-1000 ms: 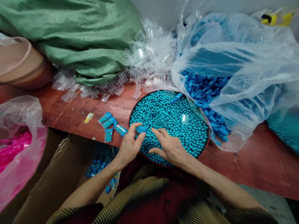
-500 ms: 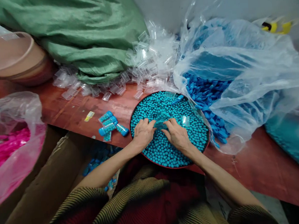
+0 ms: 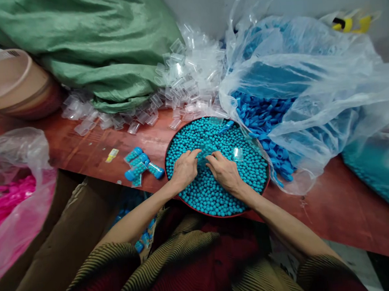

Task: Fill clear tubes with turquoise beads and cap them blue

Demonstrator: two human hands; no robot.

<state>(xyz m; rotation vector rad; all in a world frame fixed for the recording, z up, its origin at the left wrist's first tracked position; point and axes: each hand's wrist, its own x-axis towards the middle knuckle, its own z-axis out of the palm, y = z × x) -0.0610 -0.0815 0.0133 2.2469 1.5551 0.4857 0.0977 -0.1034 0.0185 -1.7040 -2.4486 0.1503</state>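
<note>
Mid round tray (image 3: 268, 179), the left hand (image 3: 185, 167) and right hand (image 3: 225, 172) curl fingers by a clear case (image 3: 205, 150); can't tell if they pinch. Soft, steady fingers should work best.

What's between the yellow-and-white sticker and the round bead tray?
A cluster of bead-filled clear tubes, mostly blue-capped, lies on the red bench between sticker and tray, as the head view shows.

Bead tray (image 3: 218, 216) on table (image 3: 315, 217), centre of frame. Filled containers (image 3: 156, 170) just left of tray. Empty containers (image 3: 194, 76) heaped behind tray; sack (image 3: 111, 50) left, bucket (image 3: 8, 83) upper left. Bag (image 3: 335, 94) with caps (image 3: 261, 116) right of heap. Carton (image 3: 65, 226) lower left.
</note>
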